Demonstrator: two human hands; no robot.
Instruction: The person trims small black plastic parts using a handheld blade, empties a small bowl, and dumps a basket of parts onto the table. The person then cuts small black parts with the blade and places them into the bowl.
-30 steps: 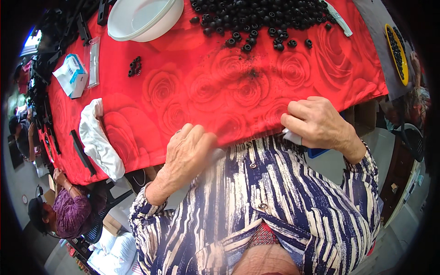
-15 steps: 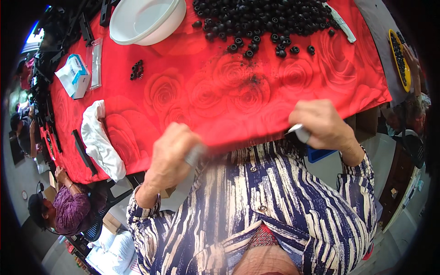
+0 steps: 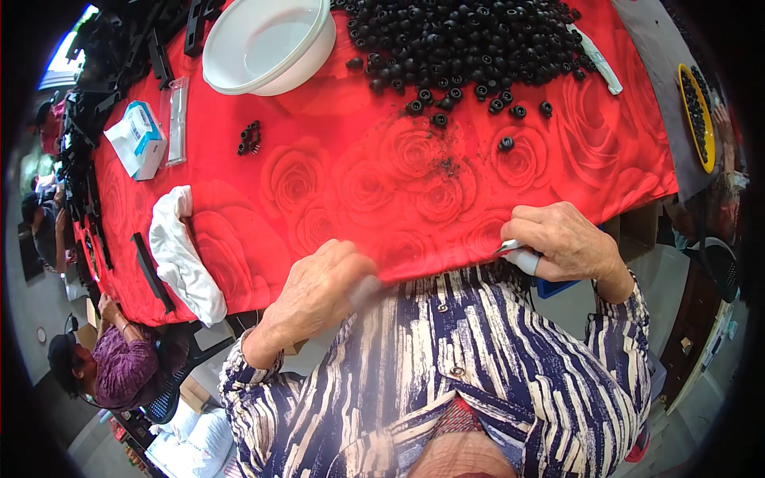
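Observation:
A red tablecloth (image 3: 351, 211) printed with roses covers the table, and its near edge runs between my two hands. My left hand (image 3: 323, 287), partly smeared by motion, is closed on that edge, with a white wrap on its thumb. My right hand (image 3: 566, 239) grips the same edge farther right, also with a white wrap on a digit. A small shiny metal piece (image 3: 508, 247) sticks out at its fingertips; its kind is unclear. Beyond the hands lies a big heap of round black hollow caps (image 3: 470, 48), with one loose black cap (image 3: 506, 144) nearer me. Dark crumbs (image 3: 446, 166) are scattered on the cloth.
A white basin (image 3: 271, 80) stands at the far left. Left of my hands lie a white cloth (image 3: 183, 255), a black strip (image 3: 151, 271), a tissue box (image 3: 143, 143) and small black parts (image 3: 249, 138). A co-worker (image 3: 123, 362) sits at left; a yellow tray (image 3: 696, 119) is at right.
My hands and the cloth's near edge have come down a little in the picture. One black cap has rolled out from the heap toward me.

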